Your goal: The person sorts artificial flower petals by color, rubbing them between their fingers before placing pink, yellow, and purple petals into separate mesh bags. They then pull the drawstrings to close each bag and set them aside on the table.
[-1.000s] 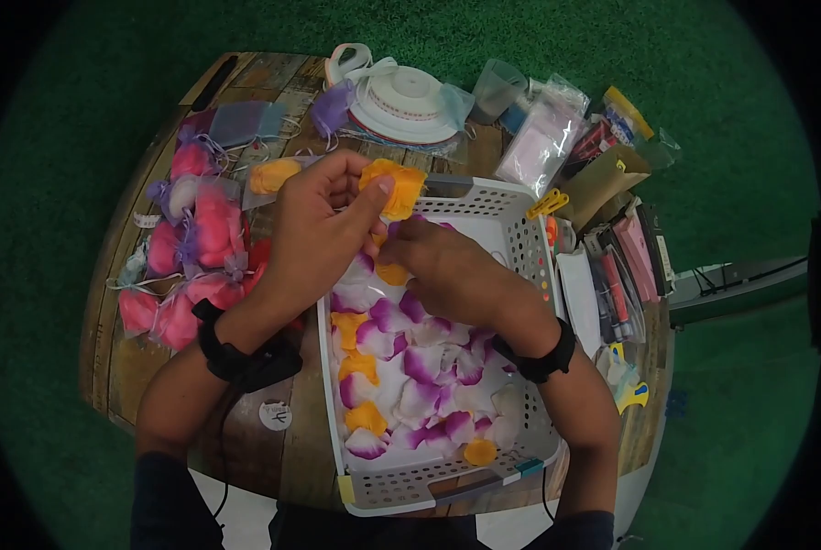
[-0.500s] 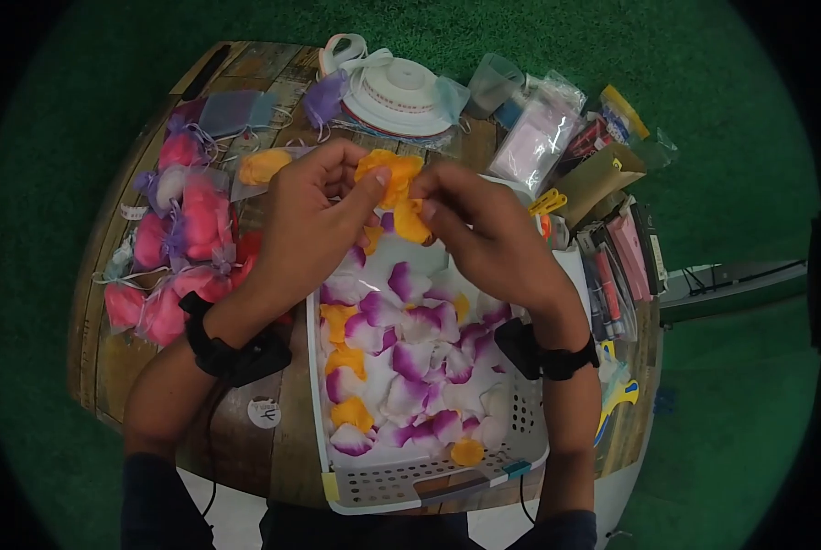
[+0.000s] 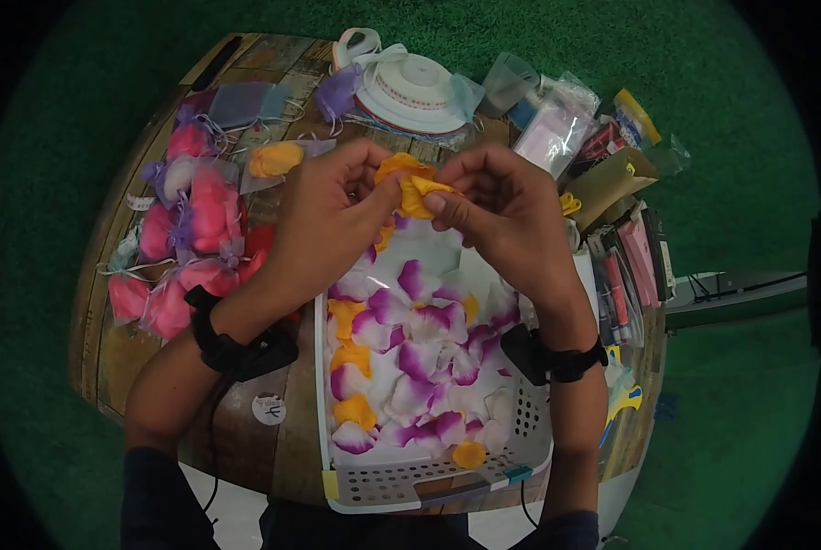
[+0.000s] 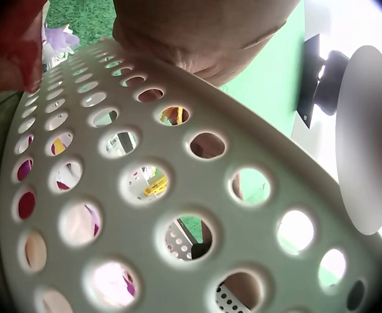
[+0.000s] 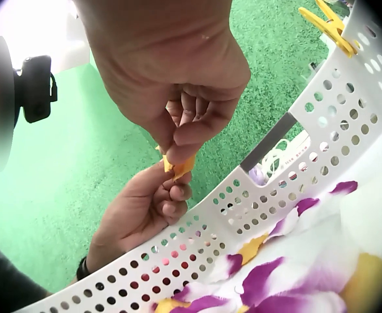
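Orange-yellow petals [image 3: 405,171] are pinched between thumb and fingers of my left hand [image 3: 333,202], above the far end of the basket. My right hand [image 3: 502,211] pinches another orange petal [image 3: 421,200] against them, and in the right wrist view the fingertips of both hands meet at the orange petal [image 5: 180,168]. Below, the white perforated basket [image 3: 383,493] holds many white-and-purple petals [image 3: 417,360] and several orange ones [image 3: 350,359]. The left wrist view shows mostly the basket's holed wall [image 4: 158,150], with the left hand's fingers hidden.
Pouches with pink contents [image 3: 211,215] lie left of the basket. One pouch with orange contents [image 3: 276,159] is beyond them. A white ribbon roll [image 3: 418,87] sits at the back. Packets, a brown box [image 3: 617,183] and pens [image 3: 615,291] crowd the right side. A yellow clip [image 5: 331,27] grips the basket rim.
My right hand has come up out of the basket with an orange petal and brought it to the petals in my left hand. The left hand stays nearly in place.
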A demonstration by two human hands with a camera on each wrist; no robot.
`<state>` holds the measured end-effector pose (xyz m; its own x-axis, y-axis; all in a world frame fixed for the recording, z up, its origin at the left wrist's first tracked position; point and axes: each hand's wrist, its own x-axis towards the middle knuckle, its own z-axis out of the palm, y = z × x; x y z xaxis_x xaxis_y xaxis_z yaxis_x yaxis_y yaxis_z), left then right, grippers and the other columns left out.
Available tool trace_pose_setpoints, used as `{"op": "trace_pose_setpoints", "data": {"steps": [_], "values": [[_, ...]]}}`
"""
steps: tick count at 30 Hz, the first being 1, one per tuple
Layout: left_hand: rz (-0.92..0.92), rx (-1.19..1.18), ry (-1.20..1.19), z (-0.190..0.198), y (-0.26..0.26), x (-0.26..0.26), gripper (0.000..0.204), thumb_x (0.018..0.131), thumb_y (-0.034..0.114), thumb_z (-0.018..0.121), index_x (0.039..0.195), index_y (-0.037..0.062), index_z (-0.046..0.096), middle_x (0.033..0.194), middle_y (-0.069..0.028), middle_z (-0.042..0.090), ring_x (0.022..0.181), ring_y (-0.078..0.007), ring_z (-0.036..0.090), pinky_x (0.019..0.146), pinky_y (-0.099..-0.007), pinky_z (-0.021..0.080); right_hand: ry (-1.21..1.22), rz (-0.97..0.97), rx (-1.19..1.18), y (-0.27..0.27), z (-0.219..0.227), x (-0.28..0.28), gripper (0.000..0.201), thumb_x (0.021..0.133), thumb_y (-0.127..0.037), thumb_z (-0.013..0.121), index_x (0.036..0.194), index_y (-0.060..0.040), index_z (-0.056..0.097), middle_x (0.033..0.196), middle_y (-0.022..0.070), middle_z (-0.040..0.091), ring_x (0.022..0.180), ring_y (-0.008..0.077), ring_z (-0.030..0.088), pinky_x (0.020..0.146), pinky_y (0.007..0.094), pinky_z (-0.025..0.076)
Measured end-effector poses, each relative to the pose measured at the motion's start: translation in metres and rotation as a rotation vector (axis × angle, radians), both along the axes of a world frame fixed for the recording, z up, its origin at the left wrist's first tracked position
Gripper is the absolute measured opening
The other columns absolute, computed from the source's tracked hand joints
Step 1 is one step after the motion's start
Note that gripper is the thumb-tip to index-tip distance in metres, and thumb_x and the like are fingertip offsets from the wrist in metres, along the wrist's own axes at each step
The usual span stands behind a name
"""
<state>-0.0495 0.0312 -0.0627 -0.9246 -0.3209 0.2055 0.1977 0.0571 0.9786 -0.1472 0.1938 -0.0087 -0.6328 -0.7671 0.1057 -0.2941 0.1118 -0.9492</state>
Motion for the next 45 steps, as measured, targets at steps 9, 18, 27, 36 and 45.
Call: {"op": "trace_pose_setpoints", "data": {"steps": [9, 18, 27, 36, 45], "values": [[0.021, 0.015, 0.014, 0.0, 0.004, -0.001, 0.01, 0.094, 0.006, 0.059, 0.099, -0.0011, 0.062, 0.076, -0.0011, 0.064, 0.062, -0.003, 0.058, 0.051, -0.0193, 0.044, 0.147, -0.096, 0.076, -0.009, -0.01, 0.005, 0.016, 0.09, -0.011, 0.069, 0.091, 0.004, 0.064, 0.076, 0.0055, 0.068, 0.064, 0.0062, 0.061, 0.057, 0.0219, 0.048], [-0.081, -0.014, -0.04, 0.002, 0.001, 0.0, 0.02, 0.1, 0.019, 0.059, 0.103, -0.0004, 0.06, 0.086, -0.002, 0.065, 0.072, -0.0056, 0.063, 0.059, -0.019, 0.05, 0.071, -0.171, -0.022, -0.006, -0.017, -0.004, 0.012, 0.084, -0.007, 0.073, 0.086, 0.0031, 0.066, 0.077, 0.0056, 0.069, 0.07, 0.008, 0.064, 0.063, 0.0238, 0.052], [-0.059, 0.038, -0.068, 0.008, 0.004, 0.001, 0.02, 0.099, 0.019, 0.061, 0.104, -0.0005, 0.06, 0.086, -0.0025, 0.066, 0.074, -0.0058, 0.063, 0.059, -0.0194, 0.051, 0.126, -0.156, 0.044, -0.006, -0.014, -0.002, 0.012, 0.082, -0.006, 0.074, 0.082, 0.002, 0.064, 0.075, 0.0041, 0.068, 0.066, 0.0066, 0.062, 0.06, 0.0223, 0.051], [-0.024, -0.031, -0.012, -0.001, 0.001, -0.001, 0.016, 0.095, 0.013, 0.065, 0.104, 0.0, 0.06, 0.084, -0.0001, 0.064, 0.071, -0.0033, 0.06, 0.058, -0.018, 0.05, 0.024, -0.159, 0.047, -0.006, -0.014, 0.0, 0.018, 0.089, -0.012, 0.071, 0.093, 0.0018, 0.061, 0.079, 0.0046, 0.068, 0.067, 0.0068, 0.064, 0.056, 0.0208, 0.052], [-0.027, -0.061, -0.023, 0.002, 0.001, 0.001, 0.016, 0.096, 0.015, 0.064, 0.103, 0.0003, 0.06, 0.082, 0.0008, 0.063, 0.07, -0.002, 0.058, 0.058, -0.0176, 0.049, -0.025, -0.197, 0.033, -0.01, -0.009, 0.006, 0.019, 0.091, -0.012, 0.068, 0.096, 0.0052, 0.062, 0.072, 0.0042, 0.066, 0.064, 0.0055, 0.059, 0.056, 0.0212, 0.047]]}}
